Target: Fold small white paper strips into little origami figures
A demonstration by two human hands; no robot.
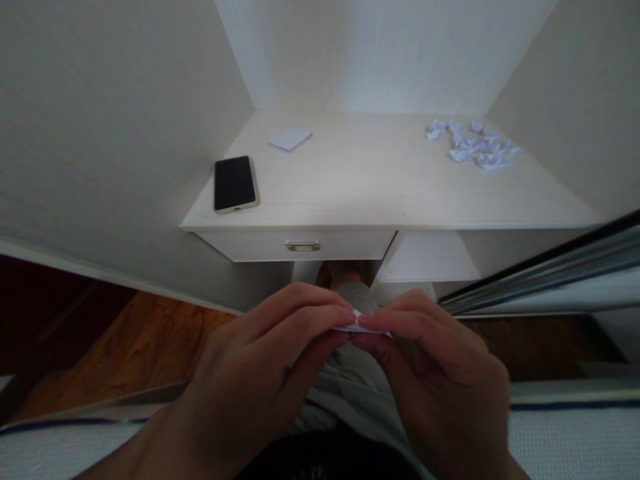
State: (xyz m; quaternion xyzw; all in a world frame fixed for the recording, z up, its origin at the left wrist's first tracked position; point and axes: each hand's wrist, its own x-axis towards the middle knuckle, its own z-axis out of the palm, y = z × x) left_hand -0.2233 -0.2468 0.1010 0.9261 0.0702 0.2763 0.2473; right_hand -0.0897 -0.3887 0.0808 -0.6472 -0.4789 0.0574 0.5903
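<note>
A small piece of white paper [357, 325] is pinched between my two hands, low in the middle of the head view. My left hand [277, 353] grips its left side between thumb and fingers. On the right side, my right hand [435, 360] holds it the same way, the fingertips of both hands almost touching. Most of the paper is hidden behind the fingers. Beyond the hands, a flat, folded white paper [291, 139] lies on the white desk [350, 180], and several crumpled paper pieces [480, 148] are piled at its back right.
A dark-screened phone [235, 184] lies at the desk's left edge. Under the desktop are a drawer with a metal handle [303, 247] and an open shelf [430, 257]. White panels rise at the left, back and right. A dark-edged sliding frame crosses the right side.
</note>
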